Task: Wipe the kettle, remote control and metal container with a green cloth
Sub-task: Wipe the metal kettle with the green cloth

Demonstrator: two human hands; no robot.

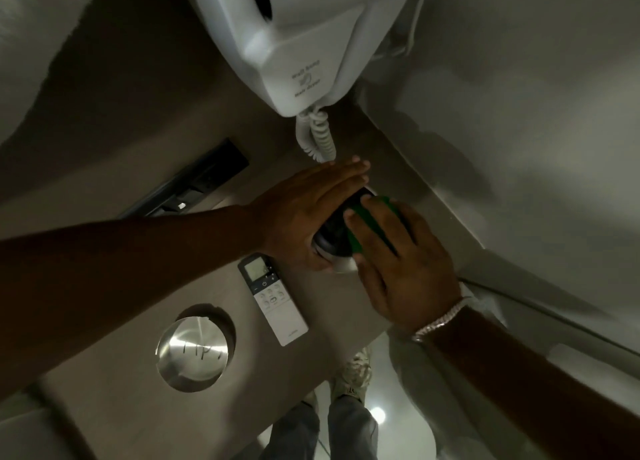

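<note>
- kettle (334, 238) stands on the counter (114, 407) near the wall corner.
- left hand (304, 213) lies flat against the kettle's side, fingers straight and together.
- right hand (398, 262) presses the green cloth (356, 231) on the kettle's top, fingers slightly apart.
- remote control (273, 298) lies just beside the kettle.

- The cloth (372, 224) is bright green, showing under the fingers of the right hand (401, 269).
- The kettle (334, 232) top is black with a pale silvery edge below.
- The remote control (273, 298) is white, with a dark band around a grey-green screen.
- The metal container (192, 350) is brushed silver, with faint dark marks on its lid.
- The countertop (114, 407) is a plain dull brown.
- The wall hair dryer (298, 44) and its coiled cord (317, 135) are white.
- A silver chain bracelet (440, 319) is on the right wrist.
</note>
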